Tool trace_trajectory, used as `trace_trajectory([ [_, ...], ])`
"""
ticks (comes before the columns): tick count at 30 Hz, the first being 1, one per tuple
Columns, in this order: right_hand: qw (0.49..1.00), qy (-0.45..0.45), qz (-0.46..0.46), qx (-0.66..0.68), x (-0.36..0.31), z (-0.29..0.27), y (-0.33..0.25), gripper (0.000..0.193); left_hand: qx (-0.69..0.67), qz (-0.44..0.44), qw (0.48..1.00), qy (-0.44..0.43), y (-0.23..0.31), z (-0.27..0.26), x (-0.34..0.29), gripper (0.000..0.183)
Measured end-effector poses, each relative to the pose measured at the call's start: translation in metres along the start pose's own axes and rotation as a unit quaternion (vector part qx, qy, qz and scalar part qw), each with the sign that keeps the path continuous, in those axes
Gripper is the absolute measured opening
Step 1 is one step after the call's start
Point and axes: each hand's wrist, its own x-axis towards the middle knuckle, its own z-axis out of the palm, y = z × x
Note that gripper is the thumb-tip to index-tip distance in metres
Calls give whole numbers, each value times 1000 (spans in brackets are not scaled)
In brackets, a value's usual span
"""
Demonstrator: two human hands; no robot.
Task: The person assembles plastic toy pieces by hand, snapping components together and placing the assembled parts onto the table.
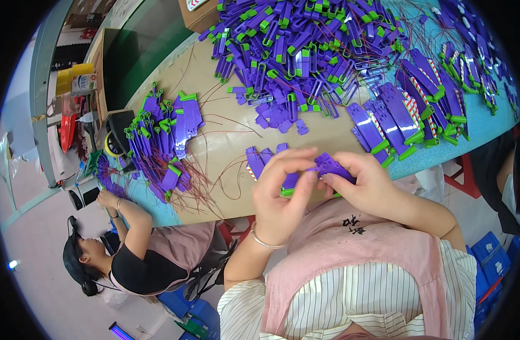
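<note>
Near the table's front edge, my two hands are close together over my lap. My right hand (364, 177) is closed on a flat purple plastic part (330, 165), thumb along its face. Thumb and index finger of my left hand (283, 190) pinch at the left end of that part; what exactly lies between the fingertips is too small to tell. Below the left fingers shows a purple piece with a green edge (288, 182), mostly covered by the hand. Just beyond my left hand lie purple parts (255, 161), one with a red-and-white striped edge.
A large heap of purple-and-green plastic parts (299, 54) covers the table's far side. Rows of purple pieces with striped strips (393, 116) lie right. At left are more purple parts (186, 127) and tangled thin red wires (186, 192). A co-worker (141, 249) sits at left.
</note>
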Motion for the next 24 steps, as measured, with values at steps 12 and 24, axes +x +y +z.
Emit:
trace_trajectory([
  [12,961,89,-196,-176,-1,-1,1,9,-28,-12,999,27,-12,24,-4,18],
  [24,958,96,-193,-190,-3,-6,5,10,-140,-115,982,-47,-11,23,-7,15],
])
